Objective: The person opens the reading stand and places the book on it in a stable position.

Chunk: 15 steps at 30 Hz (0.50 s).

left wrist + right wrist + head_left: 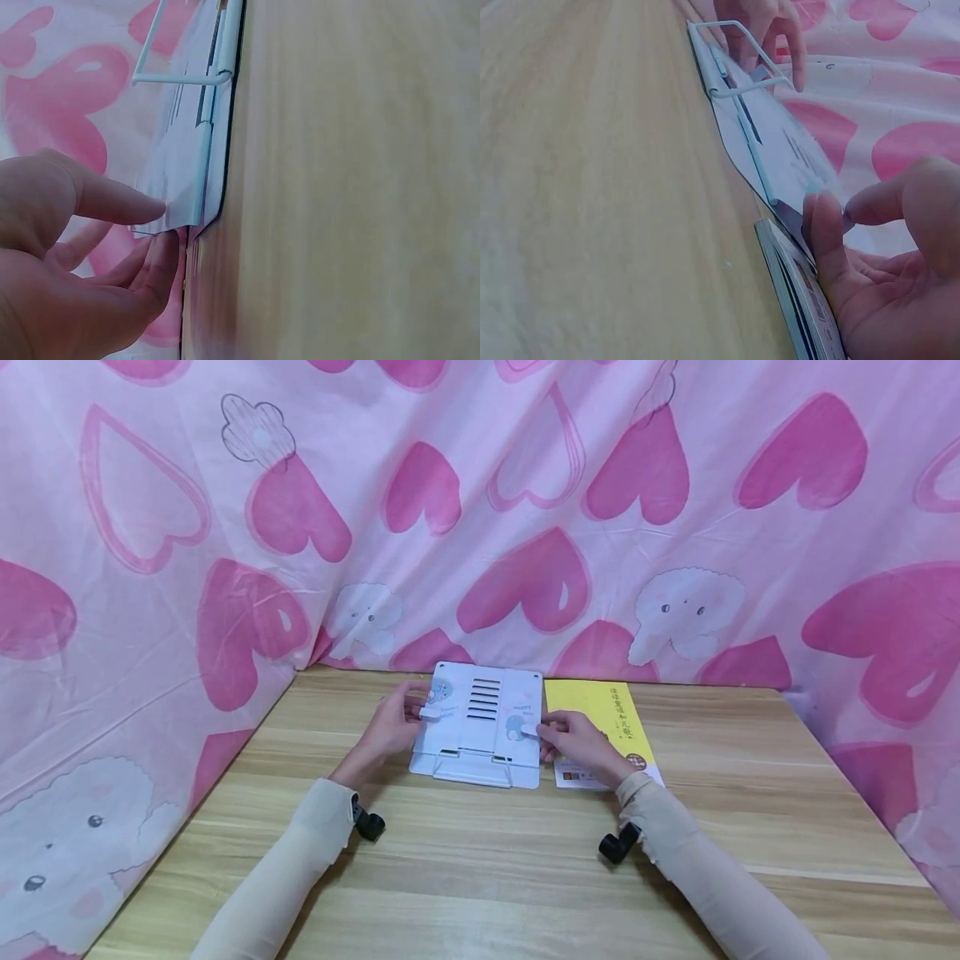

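A white metal book stand (486, 737) with printed cartoon pictures, a row of slots and a folded wire ledge (472, 770) lies on the table. At its left side my left hand (392, 725) pinches the small left page clip (430, 713), with the thumb on top and fingers below in the left wrist view. On the opposite side, my right hand (583, 745) pinches the right page clip (529, 730) between thumb and forefinger. In the right wrist view the wire ledge (739, 28) sticks up from the stand's surface.
A yellow and white book (585, 697) lies just right of the stand, partly under my right hand and wrist. The wood-grain table (480, 868) ends at a pink heart-patterned curtain (420, 485). Small black cameras (619, 843) sit on both wrists.
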{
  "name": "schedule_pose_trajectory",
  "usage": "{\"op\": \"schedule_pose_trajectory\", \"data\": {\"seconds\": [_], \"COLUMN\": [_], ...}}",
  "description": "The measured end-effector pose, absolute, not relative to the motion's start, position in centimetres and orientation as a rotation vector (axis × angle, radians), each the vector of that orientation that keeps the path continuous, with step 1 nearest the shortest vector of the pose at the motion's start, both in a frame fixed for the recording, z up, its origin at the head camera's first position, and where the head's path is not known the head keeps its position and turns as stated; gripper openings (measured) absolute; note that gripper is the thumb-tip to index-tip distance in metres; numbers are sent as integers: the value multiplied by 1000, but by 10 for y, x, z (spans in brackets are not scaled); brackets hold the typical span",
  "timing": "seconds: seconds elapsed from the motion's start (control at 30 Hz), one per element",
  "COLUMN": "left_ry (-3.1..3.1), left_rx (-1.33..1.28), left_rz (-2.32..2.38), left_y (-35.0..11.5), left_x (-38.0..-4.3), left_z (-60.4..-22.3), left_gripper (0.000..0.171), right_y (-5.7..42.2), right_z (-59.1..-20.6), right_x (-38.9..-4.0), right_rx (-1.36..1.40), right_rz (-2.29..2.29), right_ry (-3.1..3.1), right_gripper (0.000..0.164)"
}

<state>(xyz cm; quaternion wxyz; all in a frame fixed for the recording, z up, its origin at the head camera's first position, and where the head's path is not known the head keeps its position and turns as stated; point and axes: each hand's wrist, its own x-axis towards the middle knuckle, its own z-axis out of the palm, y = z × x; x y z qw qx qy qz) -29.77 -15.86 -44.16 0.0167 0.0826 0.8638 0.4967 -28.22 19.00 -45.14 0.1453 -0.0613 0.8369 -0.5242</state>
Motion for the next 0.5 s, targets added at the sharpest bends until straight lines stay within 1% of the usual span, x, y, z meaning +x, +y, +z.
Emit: {"op": "schedule_pose_trajectory", "data": {"seconds": [0.17,0.5], "left_ry": [2721,2809], "left_rx": [287,406], "left_rz": [1597,1731], "left_y": [-159,-156], "left_x": [-298,-298], "left_z": [-438,-429], "left_gripper": [67,70], "right_y": [193,199], "right_z": [-450,-450], "right_x": [-282,-282], "right_rx": [-233,-444], "right_rz": [-1595,-1790], "right_ry": [2363,2314], "right_gripper": [37,41]}}
